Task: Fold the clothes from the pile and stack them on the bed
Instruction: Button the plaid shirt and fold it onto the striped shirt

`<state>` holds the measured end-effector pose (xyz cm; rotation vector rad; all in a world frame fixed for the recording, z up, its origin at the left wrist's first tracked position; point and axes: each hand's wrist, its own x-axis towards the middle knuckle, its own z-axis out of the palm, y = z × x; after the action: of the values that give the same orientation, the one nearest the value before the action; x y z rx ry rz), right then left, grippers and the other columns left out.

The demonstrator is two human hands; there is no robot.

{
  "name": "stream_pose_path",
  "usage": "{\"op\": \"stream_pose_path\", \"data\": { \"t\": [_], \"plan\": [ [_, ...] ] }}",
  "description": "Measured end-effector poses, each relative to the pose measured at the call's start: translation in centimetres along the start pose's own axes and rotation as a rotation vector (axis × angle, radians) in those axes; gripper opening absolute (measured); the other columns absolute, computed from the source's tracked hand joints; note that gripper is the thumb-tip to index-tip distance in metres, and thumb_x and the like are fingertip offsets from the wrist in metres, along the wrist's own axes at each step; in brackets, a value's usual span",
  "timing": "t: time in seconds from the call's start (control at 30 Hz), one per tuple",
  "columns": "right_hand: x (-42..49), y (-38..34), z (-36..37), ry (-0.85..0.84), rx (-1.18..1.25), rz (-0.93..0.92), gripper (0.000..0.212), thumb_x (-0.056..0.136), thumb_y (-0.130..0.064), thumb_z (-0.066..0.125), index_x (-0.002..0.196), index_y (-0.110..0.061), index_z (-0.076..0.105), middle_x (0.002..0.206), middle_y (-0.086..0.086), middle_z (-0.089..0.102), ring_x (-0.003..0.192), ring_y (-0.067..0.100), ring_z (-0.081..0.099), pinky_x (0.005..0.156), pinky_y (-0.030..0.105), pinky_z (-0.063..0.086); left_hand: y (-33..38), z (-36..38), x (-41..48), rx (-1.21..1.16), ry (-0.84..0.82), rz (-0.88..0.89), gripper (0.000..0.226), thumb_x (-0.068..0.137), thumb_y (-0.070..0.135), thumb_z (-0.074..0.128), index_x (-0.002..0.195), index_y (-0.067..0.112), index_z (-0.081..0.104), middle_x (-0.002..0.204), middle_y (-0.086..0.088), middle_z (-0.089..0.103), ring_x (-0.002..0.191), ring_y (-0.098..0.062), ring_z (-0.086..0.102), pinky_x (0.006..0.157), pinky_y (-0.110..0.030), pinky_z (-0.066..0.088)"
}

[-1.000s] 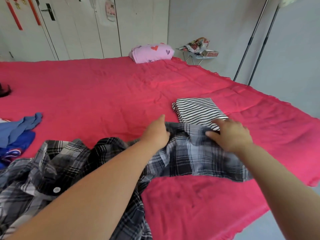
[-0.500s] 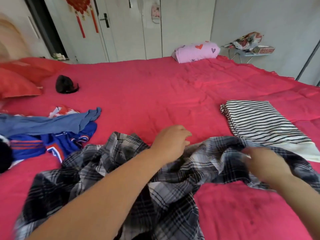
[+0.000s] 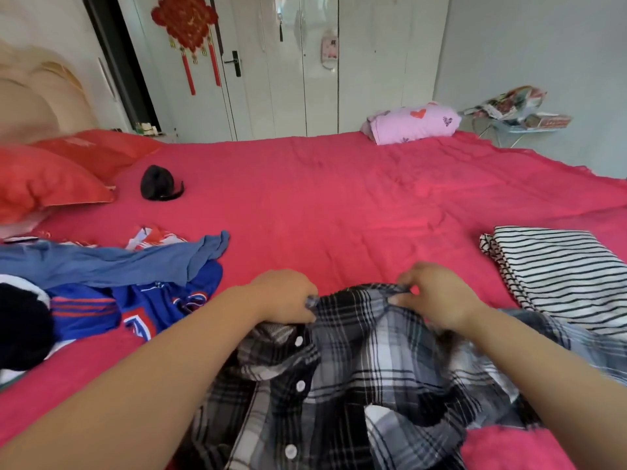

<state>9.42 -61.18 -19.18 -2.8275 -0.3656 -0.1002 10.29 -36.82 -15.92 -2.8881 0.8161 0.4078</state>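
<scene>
- Progress looks early: one striped top (image 3: 559, 276) lies folded flat at the right of the bed (image 3: 339, 205), the only finished piece in view.
- Second in line is the plaid shirt (image 3: 356, 368), crumpled on the near side of the bed with its button strip showing. Its right part reaches the near edge of the striped top.
- Left hand (image 3: 285, 296) grips a bunched bit of the shirt's far edge, fingers curled round the cloth.
- Right hand (image 3: 437, 296) pinches the same edge just beside it, thumb and fingers closed on the fabric.
- Judging by the grips, the hands are finding the collar or shoulders to spread the shirt out. No fold shows in it yet.
- Unfolded work waits in the pile (image 3: 101, 290) at the left: a grey-blue garment, a blue and red jersey, a red and white piece and something dark at the frame's edge. It sits well apart from the striped top.
- Remaining, as I judge it: flatten and fold the shirt, set it on the striped top, then take the pile piece by piece.
- Far off lie a pink bundle (image 3: 414, 122) and a black item (image 3: 157, 183) near the red pillows (image 3: 44, 181). Whether either belongs to the task cannot be told.
</scene>
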Motion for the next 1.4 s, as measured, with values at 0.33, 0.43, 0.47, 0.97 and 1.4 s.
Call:
{"op": "stream_pose_path", "data": {
  "t": [0.33,0.43,0.47,0.97,1.4],
  "plan": [
    [9.1,0.3,-2.7,0.23,0.066,0.335,0.024,0.091,-0.033,0.054,0.083,-0.012,0.062,0.065,0.005,0.067,0.067,0.024,0.067,0.065,0.029,0.048,-3.9,-6.0,8.3,0.042,0.558,-0.376,0.021,0.09,0.03,0.059,0.08,0.015,0.051,0.093,-0.006,0.063,0.09,-0.028,0.059,0.063,-0.03,0.037],
    [12.7,1.3,-1.6,0.313,0.467,0.455,0.022,0.092,-0.018,0.048,0.076,-0.006,0.058,0.062,0.01,0.069,0.053,0.022,0.067,0.062,0.037,0.058,-4.1,-7.3,11.1,0.098,0.718,-0.42,0.007,0.089,0.011,0.056,0.082,0.015,0.055,0.084,-0.003,0.061,0.09,-0.027,0.06,0.062,-0.03,0.034],
    [14.0,1.9,-1.2,0.37,0.507,0.458,0.021,0.089,-0.017,0.048,0.077,-0.004,0.059,0.069,0.014,0.07,0.061,0.027,0.068,0.065,0.042,0.058,-4.2,-7.6,12.0,0.094,0.773,-0.419,0.01,0.087,0.004,0.053,0.085,0.013,0.056,0.081,-0.003,0.059,0.088,-0.027,0.06,0.062,-0.031,0.033],
    [14.2,6.6,14.1,-0.094,-0.168,0.267,0.052,0.097,-0.049,0.01,0.148,-0.036,0.005,0.158,-0.005,0.001,0.145,0.026,-0.006,0.115,0.049,-0.001,-3.9,10.3,21.1,-0.077,0.128,-0.252,0.061,0.094,0.061,0.014,0.148,0.036,0.003,0.157,0.004,-0.011,0.143,-0.025,-0.017,0.112,-0.053,-0.017],
    [16.2,3.9,11.0,-0.157,-0.102,0.32,0.038,0.086,-0.033,0.044,0.121,-0.02,0.05,0.133,0.015,0.05,0.118,0.035,0.049,0.099,0.049,0.041,-9.1,5.1,11.5,-0.427,0.458,-0.409,0.034,0.093,0.012,0.046,0.126,0.01,0.055,0.131,-0.011,0.055,0.12,-0.029,0.05,0.096,-0.034,0.039]
  ]
}}
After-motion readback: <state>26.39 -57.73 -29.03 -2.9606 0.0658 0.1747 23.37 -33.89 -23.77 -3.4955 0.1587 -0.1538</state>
